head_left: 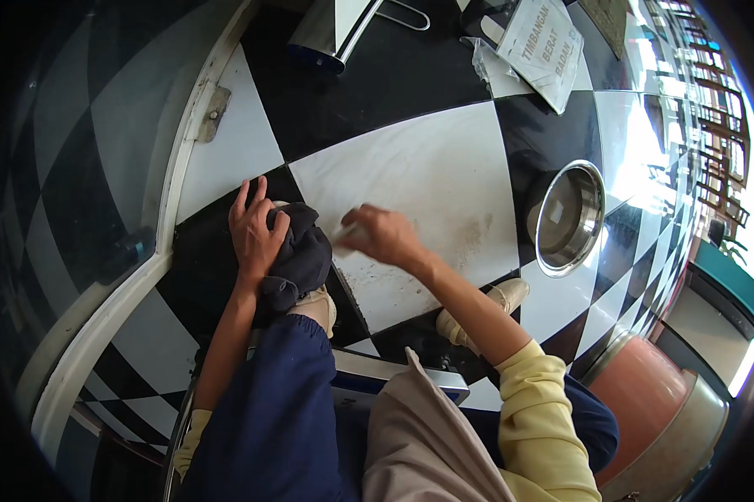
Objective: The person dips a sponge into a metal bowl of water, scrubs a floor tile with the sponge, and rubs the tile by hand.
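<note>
My left hand (255, 237) is at a bunched dark grey cloth (300, 258), its thumb and a nearer finger bent against it while two other fingers stretch forward. The cloth lies over the front of my left shoe (321, 299), hiding most of it. Just to the right, my right hand (383, 236) is low over a white floor tile (427, 180), its fingers closed together and smeared by motion. Something small and pale shows at its fingertips, too blurred to name. Brownish dirt (475, 237) marks the tile beyond that hand.
A round metal bowl (571, 219) stands on the right. A metal cylinder with a handle (331, 38) and a sign lettered "TIMBANGAN BERAT BADAN" (542, 50) are farther off. A glass door with a pale frame (176, 184) borders the left. My right shoe (484, 314) is near the bowl.
</note>
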A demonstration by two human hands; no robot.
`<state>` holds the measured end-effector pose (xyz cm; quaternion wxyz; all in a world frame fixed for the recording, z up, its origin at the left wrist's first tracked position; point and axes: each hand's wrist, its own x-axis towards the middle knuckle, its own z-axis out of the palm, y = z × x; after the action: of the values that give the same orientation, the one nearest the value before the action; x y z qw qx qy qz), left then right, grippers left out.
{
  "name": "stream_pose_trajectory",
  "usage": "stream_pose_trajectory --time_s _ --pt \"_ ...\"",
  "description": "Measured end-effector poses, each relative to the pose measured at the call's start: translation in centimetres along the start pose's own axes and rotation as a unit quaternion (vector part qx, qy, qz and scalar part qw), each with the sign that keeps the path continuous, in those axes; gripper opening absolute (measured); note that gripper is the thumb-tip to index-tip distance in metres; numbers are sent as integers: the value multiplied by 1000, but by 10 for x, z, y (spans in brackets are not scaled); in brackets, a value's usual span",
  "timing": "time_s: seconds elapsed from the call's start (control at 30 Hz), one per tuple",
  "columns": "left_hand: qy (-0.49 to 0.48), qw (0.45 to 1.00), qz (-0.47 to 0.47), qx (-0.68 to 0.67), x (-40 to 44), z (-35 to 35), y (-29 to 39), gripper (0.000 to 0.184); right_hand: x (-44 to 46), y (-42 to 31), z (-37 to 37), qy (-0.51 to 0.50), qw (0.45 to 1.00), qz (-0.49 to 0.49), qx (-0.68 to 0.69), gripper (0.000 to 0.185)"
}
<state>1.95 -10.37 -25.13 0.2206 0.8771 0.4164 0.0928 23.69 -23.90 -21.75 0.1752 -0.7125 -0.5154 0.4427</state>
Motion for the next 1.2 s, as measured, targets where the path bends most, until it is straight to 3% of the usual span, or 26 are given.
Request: stream_pose_trajectory --time_s 0.07,0.17,0.27,0.33,0.4,0.47,0.53,0.63,0.67,0.73,0.83,0.97,1.07,1.13,1.2 --pt "-16 1000 -11 -1 0 -1 1 17 2 7 -2 4 1000 -23 -16 35" --pt "-23 1000 -16 -3 -4 1 -2 17 18 28 -29 147 984 58 80 36" --pt "-27 1000 -4 -5 0 -3 -2 17 15 22 -9 91 995 -1 49 36" --pt "-21 1000 7 -18 1 -8 -2 17 6 5 2 -34 998 -43 -18 36" --pt "-7 999 21 -45 -1 -13 -4 16 15 6 -7 -23 999 -23 -43 36" --pt "-31 993 22 -114 -5 -29 -4 15 31 17 -23 91 995 11 35 35" --pt "-56 984 14 -171 -13 -36 -8 14 39 14 -32 122 992 15 32 36" --pt "-76 972 -12 -221 -22 -39 -13 13 30 1 -10 -69 997 -40 -25 36" --pt "-74 971 -22 -225 -23 -39 -13 13 28 0 -3 -87 990 -100 -46 35" --pt "-70 969 -42 -232 -24 -38 -10 18 38 -6 -9 -64 994 -77 -47 34" --pt "-74 968 -59 -232 -24 -39 -10 33 61 -11 -26 50 997 -56 2 31" --pt "-80 964 -75 -243 -23 -41 -9 42 60 -26 -6 -158 973 -134 -103 32" --pt "-70 960 -82 -258 -23 -40 -7 41 75 -33 -16 -123 982 -88 -111 31" --pt "-70 959 -75 -266 -24 -39 -9 41 85 -31 -24 -10 993 -99 -67 31" --pt "-74 962 -72 -254 -23 -40 -9 41 85 -36 -20 -52 987 -123 -85 31"
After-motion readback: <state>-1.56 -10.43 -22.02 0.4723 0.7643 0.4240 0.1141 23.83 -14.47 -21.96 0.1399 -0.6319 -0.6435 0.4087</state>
